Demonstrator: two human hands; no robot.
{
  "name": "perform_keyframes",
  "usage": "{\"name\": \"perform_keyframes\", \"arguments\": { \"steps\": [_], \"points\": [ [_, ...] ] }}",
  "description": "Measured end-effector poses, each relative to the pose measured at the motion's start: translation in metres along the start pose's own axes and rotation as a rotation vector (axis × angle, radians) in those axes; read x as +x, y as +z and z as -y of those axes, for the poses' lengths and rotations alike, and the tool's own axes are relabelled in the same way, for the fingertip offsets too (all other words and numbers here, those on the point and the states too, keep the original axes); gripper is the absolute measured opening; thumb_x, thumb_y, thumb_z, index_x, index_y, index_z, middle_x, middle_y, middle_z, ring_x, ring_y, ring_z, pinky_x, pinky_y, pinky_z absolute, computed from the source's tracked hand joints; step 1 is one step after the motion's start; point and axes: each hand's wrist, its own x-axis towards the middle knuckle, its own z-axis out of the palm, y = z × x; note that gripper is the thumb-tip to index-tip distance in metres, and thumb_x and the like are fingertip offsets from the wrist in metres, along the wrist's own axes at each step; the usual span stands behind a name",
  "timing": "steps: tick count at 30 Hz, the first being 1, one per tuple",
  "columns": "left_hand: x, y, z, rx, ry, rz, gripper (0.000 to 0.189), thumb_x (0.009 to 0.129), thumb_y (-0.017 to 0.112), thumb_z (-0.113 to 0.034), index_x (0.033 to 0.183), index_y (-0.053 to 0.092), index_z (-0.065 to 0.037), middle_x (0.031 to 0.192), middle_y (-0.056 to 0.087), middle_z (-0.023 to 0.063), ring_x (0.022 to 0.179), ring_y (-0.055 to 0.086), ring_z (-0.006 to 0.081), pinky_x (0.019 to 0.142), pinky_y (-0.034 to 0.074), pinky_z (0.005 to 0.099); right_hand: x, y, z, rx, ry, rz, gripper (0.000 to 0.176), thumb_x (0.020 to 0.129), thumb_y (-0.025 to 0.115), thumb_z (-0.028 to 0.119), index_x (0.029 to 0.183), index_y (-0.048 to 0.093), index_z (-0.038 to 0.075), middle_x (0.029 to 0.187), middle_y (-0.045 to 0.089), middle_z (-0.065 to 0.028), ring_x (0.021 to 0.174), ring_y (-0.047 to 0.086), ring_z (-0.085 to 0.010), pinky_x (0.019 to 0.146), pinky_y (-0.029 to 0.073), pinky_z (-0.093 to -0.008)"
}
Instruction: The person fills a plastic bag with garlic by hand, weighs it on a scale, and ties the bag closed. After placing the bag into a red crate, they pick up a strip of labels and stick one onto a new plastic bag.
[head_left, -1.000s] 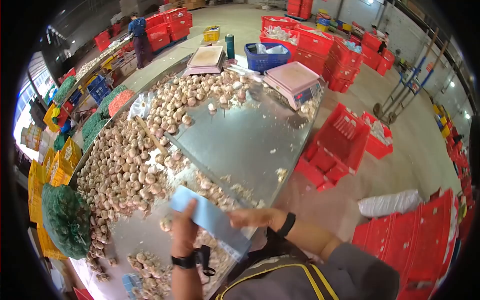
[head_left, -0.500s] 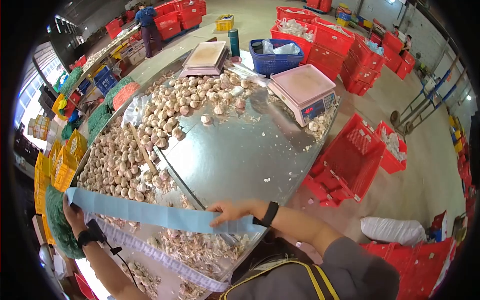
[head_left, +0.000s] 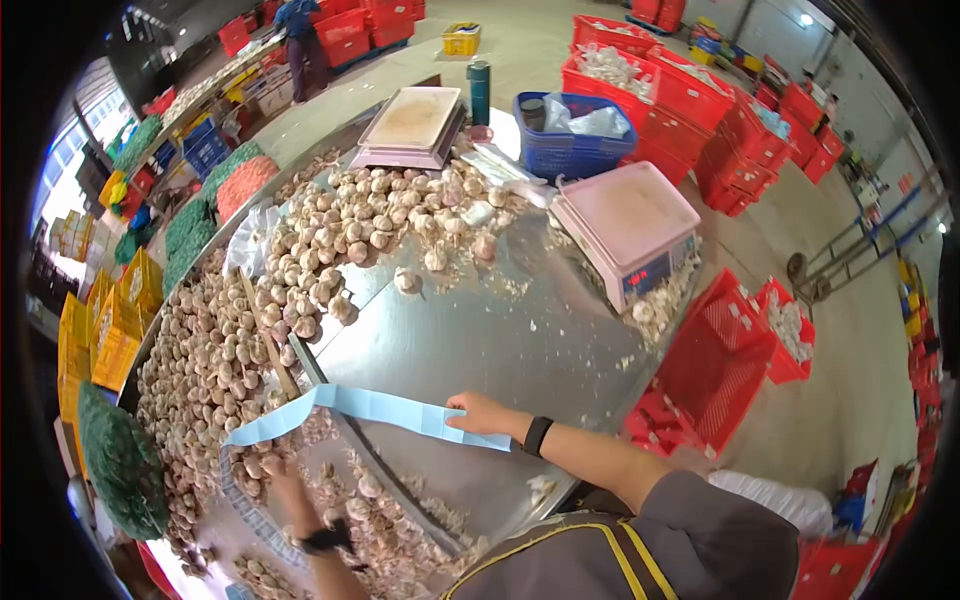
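Note:
A long light blue label strip [head_left: 385, 408], creased at intervals, stretches across the near side of the metal table [head_left: 470, 340]. My right hand [head_left: 482, 413] pinches it near its right end. On the left the strip bends down, and its pale printed side runs toward the table's near edge. Below the blue part, my left hand [head_left: 287, 485] is over loose garlic bulbs and skins, its fingers smeared by motion. Piled garlic bulbs [head_left: 205, 350] cover the table's left side, and a wooden slat [head_left: 270, 340] lies among them.
Two scales, one at the back [head_left: 412, 120] and one at the right [head_left: 628, 225], flank a blue basket [head_left: 570, 150] and a green bottle [head_left: 479, 92]. Red crates [head_left: 715, 365] stand right of the table. A green mesh sack [head_left: 122, 465] sits at the left edge.
My left hand has let go of the strip's left part and moved right and down over the garlic. The strip's left part has dropped and bent; my right hand still holds it.

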Motion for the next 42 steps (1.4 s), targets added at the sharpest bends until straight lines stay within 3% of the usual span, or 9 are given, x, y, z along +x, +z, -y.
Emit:
{"name": "perform_keyframes", "arguments": {
  "steps": [1, 3, 13, 17, 18, 19, 25, 34, 42],
  "points": [
    [-0.023, 0.054, 0.080, 0.445, 0.322, -0.024, 0.042, 0.089, 0.059, -0.029, 0.125, 0.053, -0.007, 0.102, 0.063, 0.0131, 0.087, 0.062, 0.0218, 0.071, 0.049, 0.0334, 0.004, -0.010, 0.000, -0.083, 0.006, -0.027, 0.029, 0.083, 0.060, 0.019, 0.107, 0.062, 0.004, 0.093, 0.066, -0.0182, 0.087, 0.063, -0.0318, 0.075, 0.048, -0.0401],
    [-0.098, 0.148, -0.002, -0.137, -0.425, 0.232, 0.049, 0.090, 0.058, -0.035, 0.127, 0.051, -0.004, 0.097, 0.065, 0.0119, 0.061, 0.063, 0.0144, 0.047, 0.050, 0.0243, 0.002, -0.021, 0.001, -0.134, -0.047, 0.049, 0.028, 0.081, 0.059, 0.018, 0.107, 0.061, 0.006, 0.093, 0.066, -0.0180, 0.091, 0.062, -0.0361, 0.077, 0.049, -0.0447],
    [-0.114, 0.275, 0.033, -0.148, -0.599, 0.204, 0.032, 0.085, 0.065, -0.021, 0.109, 0.055, -0.002, 0.090, 0.064, 0.0085, 0.065, 0.063, 0.0181, 0.053, 0.052, 0.0297, 0.053, -0.155, -0.007, -0.225, -0.297, 0.984, 0.045, 0.078, 0.065, 0.037, 0.113, 0.062, 0.009, 0.103, 0.065, -0.0149, 0.091, 0.063, -0.0296, 0.080, 0.049, -0.0410],
    [-0.121, 0.278, 0.025, -0.579, -0.679, 0.032, 0.028, 0.086, 0.061, -0.012, 0.112, 0.054, -0.003, 0.096, 0.063, 0.0071, 0.081, 0.063, 0.0202, 0.065, 0.053, 0.0337, 0.171, -0.308, -0.034, -0.339, 0.147, -0.419, 0.045, 0.076, 0.066, 0.018, 0.118, 0.055, 0.007, 0.099, 0.063, -0.0182, 0.097, 0.061, -0.0323, 0.086, 0.048, -0.0407],
    [-0.121, 0.276, 0.018, -0.611, -0.685, -0.013, 0.026, 0.087, 0.059, -0.009, 0.112, 0.054, -0.003, 0.101, 0.062, 0.0074, 0.087, 0.062, 0.0211, 0.069, 0.053, 0.0348, 0.213, -0.347, -0.080, -0.430, -0.355, -0.795, 0.056, 0.071, 0.069, 0.016, 0.124, 0.050, 0.009, 0.110, 0.060, -0.0184, 0.104, 0.057, -0.0337, 0.092, 0.045, -0.0408],
    [-0.119, 0.275, 0.011, -0.609, -0.676, -0.008, 0.026, 0.087, 0.059, -0.009, 0.112, 0.054, -0.003, 0.101, 0.062, 0.0074, 0.087, 0.062, 0.0211, 0.069, 0.053, 0.0348, 0.231, -0.375, -0.089, -0.610, -0.161, -0.906, 0.062, 0.069, 0.072, 0.015, 0.127, 0.049, 0.010, 0.121, 0.054, -0.0185, 0.108, 0.055, -0.0352, 0.095, 0.043, -0.0409],
    [-0.116, 0.265, 0.008, -0.607, -0.642, -0.139, 0.034, 0.086, 0.059, -0.011, 0.118, 0.051, -0.004, 0.106, 0.059, 0.0070, 0.092, 0.060, 0.0230, 0.073, 0.053, 0.0387, 0.252, -0.439, -0.127, -0.665, 0.403, -0.677, 0.060, 0.076, 0.066, 0.012, 0.132, 0.044, 0.013, 0.123, 0.055, -0.0179, 0.110, 0.056, -0.0373, 0.090, 0.046, -0.0474],
    [-0.120, 0.220, 0.030, -0.093, -0.703, 0.136, 0.027, 0.088, 0.060, -0.024, 0.098, 0.063, 0.001, 0.080, 0.067, 0.0094, 0.063, 0.066, 0.0208, 0.051, 0.052, 0.0329, 0.201, -0.436, -0.077, -0.663, 0.155, -0.650, 0.035, 0.079, 0.061, 0.011, 0.113, 0.063, 0.007, 0.101, 0.066, -0.0190, 0.097, 0.062, -0.0348, 0.084, 0.049, -0.0423],
    [-0.105, 0.216, -0.071, 0.546, -0.331, 0.420, 0.037, 0.088, 0.061, -0.031, 0.085, 0.068, 0.005, 0.063, 0.067, 0.0117, 0.055, 0.065, 0.0156, 0.054, 0.051, 0.0276, 0.049, -0.310, -0.071, 0.440, -0.057, -0.444, 0.044, 0.084, 0.063, 0.002, 0.127, 0.054, 0.000, 0.111, 0.066, -0.0083, 0.095, 0.061, -0.0113, 0.084, 0.048, -0.0262]
  ]
}}
